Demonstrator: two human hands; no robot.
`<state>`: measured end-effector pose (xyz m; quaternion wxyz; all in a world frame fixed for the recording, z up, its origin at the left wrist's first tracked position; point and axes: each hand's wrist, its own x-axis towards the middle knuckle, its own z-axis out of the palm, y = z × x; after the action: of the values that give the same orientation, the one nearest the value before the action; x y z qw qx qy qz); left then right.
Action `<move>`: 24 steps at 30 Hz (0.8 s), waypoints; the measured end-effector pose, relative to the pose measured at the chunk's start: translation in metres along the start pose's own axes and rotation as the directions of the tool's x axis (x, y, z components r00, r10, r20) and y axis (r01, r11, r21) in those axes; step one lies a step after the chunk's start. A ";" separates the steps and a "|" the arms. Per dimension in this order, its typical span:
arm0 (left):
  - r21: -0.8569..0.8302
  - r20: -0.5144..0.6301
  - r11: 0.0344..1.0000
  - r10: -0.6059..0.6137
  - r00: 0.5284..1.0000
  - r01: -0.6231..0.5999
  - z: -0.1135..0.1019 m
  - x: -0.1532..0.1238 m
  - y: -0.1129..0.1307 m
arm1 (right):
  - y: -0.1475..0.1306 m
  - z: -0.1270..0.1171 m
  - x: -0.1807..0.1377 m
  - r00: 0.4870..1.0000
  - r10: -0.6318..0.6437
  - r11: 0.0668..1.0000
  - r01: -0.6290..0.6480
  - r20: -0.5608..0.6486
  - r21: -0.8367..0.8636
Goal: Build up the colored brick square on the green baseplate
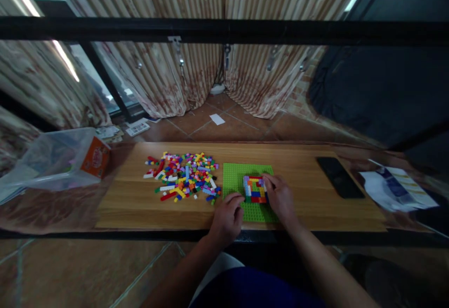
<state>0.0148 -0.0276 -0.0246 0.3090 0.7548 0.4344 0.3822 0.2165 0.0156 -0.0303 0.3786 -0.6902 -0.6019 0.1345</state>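
Note:
A green baseplate (pixel 238 177) lies on the wooden board, with a small multicoloured brick build (pixel 255 189) standing on it. My right hand (pixel 280 199) rests against the build's right side, fingers curled and pressed onto its top edge. At the plate's left front corner my left hand (pixel 228 214) has its fingers curled, thumb and fingertips touching the plate. Whether it pinches a brick is hidden. A pile of loose coloured bricks (pixel 184 177) is spread out left of the plate.
The wooden board (pixel 140 200) sits on a glass table. A clear plastic box (pixel 59 158) with an orange label stands at the left. A black phone (pixel 339 177) and papers (pixel 396 188) lie at the right. A black bar (pixel 224 31) crosses above.

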 end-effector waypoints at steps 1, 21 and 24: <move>-0.016 -0.017 1.000 0.010 1.000 -0.010 -0.002 -0.001 0.003 | 0.001 0.000 0.000 1.000 -0.007 1.000 0.007 -0.010 -0.015; 0.572 -0.425 0.544 -0.444 0.789 0.615 -0.121 0.064 -0.049 | 0.023 -0.039 -0.047 0.951 0.267 0.936 -0.218 -0.154 0.276; 0.604 -0.389 0.506 -0.487 0.782 0.615 -0.124 0.066 -0.043 | 0.022 -0.042 -0.048 0.941 0.302 0.922 -0.248 -0.151 0.298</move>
<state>-0.0867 0.0668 0.0256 0.0645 0.5988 0.7877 0.1299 0.2474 -0.0440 -0.0300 0.5045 -0.7187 -0.4341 0.2010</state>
